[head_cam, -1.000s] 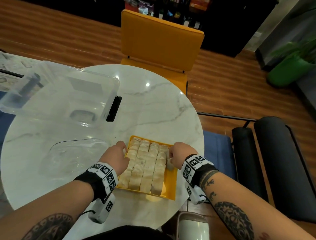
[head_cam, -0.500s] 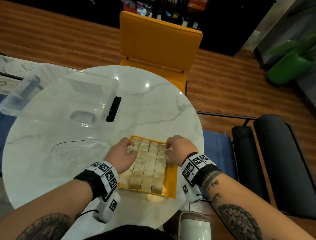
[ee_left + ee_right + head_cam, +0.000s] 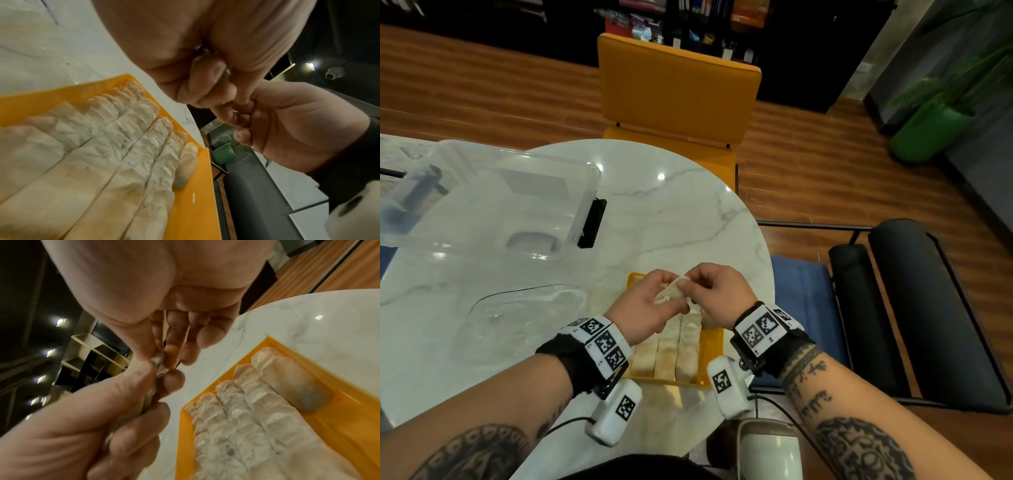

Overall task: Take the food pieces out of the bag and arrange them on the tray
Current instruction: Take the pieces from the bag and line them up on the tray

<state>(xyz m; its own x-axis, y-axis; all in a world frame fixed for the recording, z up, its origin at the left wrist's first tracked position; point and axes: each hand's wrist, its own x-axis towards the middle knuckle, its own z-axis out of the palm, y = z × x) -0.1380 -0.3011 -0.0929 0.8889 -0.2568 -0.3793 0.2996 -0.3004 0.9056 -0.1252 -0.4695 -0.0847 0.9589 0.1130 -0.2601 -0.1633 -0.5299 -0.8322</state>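
Scanning left to right: clear plastic storage bin (image 3: 489,202) at the table's far left, black latch (image 3: 593,223) on its right end. No readable writing on it. Nearer me, an empty clear bag (image 3: 524,318) lies flat on the white marble table (image 3: 671,219).

My left hand (image 3: 643,308) and right hand (image 3: 717,294) are raised together above the far end of the orange tray (image 3: 191,219). Both pinch one pale dumpling (image 3: 674,292) between thumb and fingertips, remaining fingers curled. The wrist views show only a thin edge of it between the fingers.

Tray sits at the table's near right edge, just beside the rim. Dumplings in rows (image 3: 115,154) fill most of it, packed touching one another. One more dumpling (image 3: 292,382) lies alone along the right wall, darker at its near end. A bare orange strip remains on the right side near that piece.

Wrist bands carry black-and-white square marker codes (image 3: 604,342); no legible text.

Open marble between bin and tray. Orange chair (image 3: 678,89) across the table, dark padded seat (image 3: 914,308) off the right edge, green planter (image 3: 924,133) far right.
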